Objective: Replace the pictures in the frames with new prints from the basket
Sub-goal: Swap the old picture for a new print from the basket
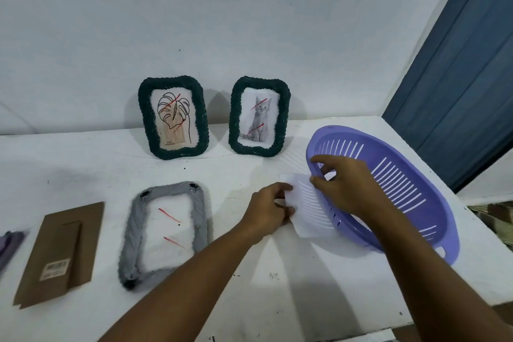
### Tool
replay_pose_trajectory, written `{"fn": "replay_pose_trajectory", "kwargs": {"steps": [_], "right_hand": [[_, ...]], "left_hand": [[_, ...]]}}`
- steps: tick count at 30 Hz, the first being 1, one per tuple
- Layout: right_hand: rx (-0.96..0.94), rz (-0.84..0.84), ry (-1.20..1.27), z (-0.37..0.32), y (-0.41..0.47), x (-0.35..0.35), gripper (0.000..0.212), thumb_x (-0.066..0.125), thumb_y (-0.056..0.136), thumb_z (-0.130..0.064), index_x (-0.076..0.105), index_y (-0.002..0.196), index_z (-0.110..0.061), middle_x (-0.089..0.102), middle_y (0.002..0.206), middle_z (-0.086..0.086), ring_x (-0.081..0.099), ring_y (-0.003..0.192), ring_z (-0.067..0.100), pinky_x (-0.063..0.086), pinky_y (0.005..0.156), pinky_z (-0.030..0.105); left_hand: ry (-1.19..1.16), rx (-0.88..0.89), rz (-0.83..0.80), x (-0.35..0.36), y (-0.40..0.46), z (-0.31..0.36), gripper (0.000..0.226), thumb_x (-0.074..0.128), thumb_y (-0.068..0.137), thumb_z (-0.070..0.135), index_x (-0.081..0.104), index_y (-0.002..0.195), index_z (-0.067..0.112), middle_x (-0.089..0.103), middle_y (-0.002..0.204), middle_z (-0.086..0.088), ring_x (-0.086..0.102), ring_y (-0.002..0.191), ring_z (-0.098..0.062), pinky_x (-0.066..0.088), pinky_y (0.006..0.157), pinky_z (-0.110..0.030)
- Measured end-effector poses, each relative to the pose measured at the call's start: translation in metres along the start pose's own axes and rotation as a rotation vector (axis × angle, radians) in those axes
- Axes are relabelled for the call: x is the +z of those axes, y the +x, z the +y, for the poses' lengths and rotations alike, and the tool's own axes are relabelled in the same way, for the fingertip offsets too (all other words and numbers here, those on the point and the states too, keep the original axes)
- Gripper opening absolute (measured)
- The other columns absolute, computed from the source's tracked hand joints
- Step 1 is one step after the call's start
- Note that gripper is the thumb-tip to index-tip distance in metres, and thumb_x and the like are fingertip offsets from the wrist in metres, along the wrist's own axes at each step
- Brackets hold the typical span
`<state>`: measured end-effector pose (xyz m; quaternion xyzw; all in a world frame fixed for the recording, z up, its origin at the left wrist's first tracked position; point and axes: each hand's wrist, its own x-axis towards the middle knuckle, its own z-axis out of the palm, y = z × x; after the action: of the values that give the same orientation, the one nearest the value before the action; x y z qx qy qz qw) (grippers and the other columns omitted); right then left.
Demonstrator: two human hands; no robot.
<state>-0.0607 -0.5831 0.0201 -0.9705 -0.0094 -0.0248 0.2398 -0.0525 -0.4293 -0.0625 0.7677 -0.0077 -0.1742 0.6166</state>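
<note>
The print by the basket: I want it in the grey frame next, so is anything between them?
Nothing visible blocks it. The white print is pinched by the left hand beside the tilted purple basket; only bare table separates it from the grey frame.

Two bare forearms seen, no sleeves in view. Left hand (pixel 268 209) and right hand (pixel 342 184) uncovered. No rings, watch or gloves visible.
</note>
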Motion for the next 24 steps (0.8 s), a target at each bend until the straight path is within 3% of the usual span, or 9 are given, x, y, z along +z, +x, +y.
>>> {"fn": "replay_pose_trajectory", "kwargs": {"steps": [4,7,9,12,14,17,20,24], "right_hand": [[0.013,-0.017,0.016,0.002,0.0,0.005,0.045,0.063,0.089,-0.03,0.053,0.132,-0.024,0.066,0.118,0.001,0.061,0.1,0.019,0.044,0.091,0.03],[0.03,-0.023,0.03,0.002,0.001,0.008,0.045,0.063,0.088,-0.033,0.053,0.132,-0.025,0.067,0.117,0.0,0.062,0.098,0.019,0.045,0.091,0.031],[0.058,-0.031,0.087,0.007,0.001,0.007,0.043,0.061,0.088,-0.04,0.055,0.129,-0.027,0.068,0.114,-0.003,0.064,0.093,0.019,0.049,0.086,0.032],[0.132,-0.006,0.171,0.026,0.006,-0.005,0.037,0.061,0.088,-0.039,0.06,0.12,-0.021,0.069,0.109,0.002,0.065,0.081,0.02,0.054,0.074,0.031],[0.207,-0.053,0.018,0.044,0.012,-0.012,0.04,0.062,0.089,-0.036,0.057,0.122,-0.014,0.066,0.116,0.009,0.062,0.086,0.022,0.046,0.074,0.028],[0.315,-0.268,-0.26,0.065,0.019,-0.01,0.058,0.066,0.086,-0.039,0.048,0.132,-0.008,0.057,0.13,0.013,0.056,0.113,0.029,0.043,0.091,0.032],[0.337,-0.363,-0.384,0.077,0.023,0.0,0.068,0.071,0.077,-0.049,0.051,0.128,-0.009,0.059,0.124,0.012,0.056,0.11,0.029,0.045,0.096,0.035],[0.344,-0.319,-0.435,0.084,0.027,0.006,0.069,0.073,0.074,-0.048,0.05,0.126,-0.009,0.058,0.123,0.013,0.055,0.11,0.029,0.043,0.095,0.036]], "left_hand": [[0.031,0.015,0.01,0.007,0.0,0.002,0.047,0.065,0.084,-0.003,0.055,0.125,0.018,0.058,0.114,-0.005,0.062,0.099,-0.028,0.06,0.072,-0.031],[0.095,0.042,0.007,0.007,0.0,0.004,0.046,0.067,0.084,0.002,0.055,0.126,0.018,0.057,0.11,-0.005,0.062,0.088,-0.025,0.06,0.07,-0.032],[0.235,0.096,0.046,0.005,0.003,0.004,0.044,0.068,0.085,0.007,0.055,0.125,0.017,0.056,0.109,-0.006,0.058,0.08,-0.021,0.056,0.068,-0.027],[0.437,0.233,0.158,0.0,0.005,0.01,0.038,0.064,0.089,0.014,0.056,0.125,0.019,0.054,0.115,-0.007,0.052,0.085,-0.014,0.042,0.076,-0.016],[0.37,0.3,0.194,-0.001,0.005,0.021,0.034,0.059,0.092,0.018,0.055,0.126,0.022,0.054,0.115,-0.006,0.055,0.088,-0.013,0.044,0.078,-0.016],[0.286,0.408,0.19,0.004,0.006,0.038,0.035,0.056,0.094,0.027,0.053,0.129,0.026,0.051,0.115,-0.001,0.056,0.085,-0.008,0.043,0.073,-0.008],[0.351,0.456,0.128,0.011,0.009,0.044,0.037,0.06,0.091,0.03,0.056,0.128,0.026,0.044,0.116,0.003,0.055,0.079,-0.002,0.041,0.072,-0.003],[0.396,0.43,0.138,0.016,0.012,0.042,0.035,0.064,0.088,0.03,0.063,0.122,0.02,0.041,0.115,0.006,0.056,0.083,-0.007,0.042,0.076,-0.006]]}}
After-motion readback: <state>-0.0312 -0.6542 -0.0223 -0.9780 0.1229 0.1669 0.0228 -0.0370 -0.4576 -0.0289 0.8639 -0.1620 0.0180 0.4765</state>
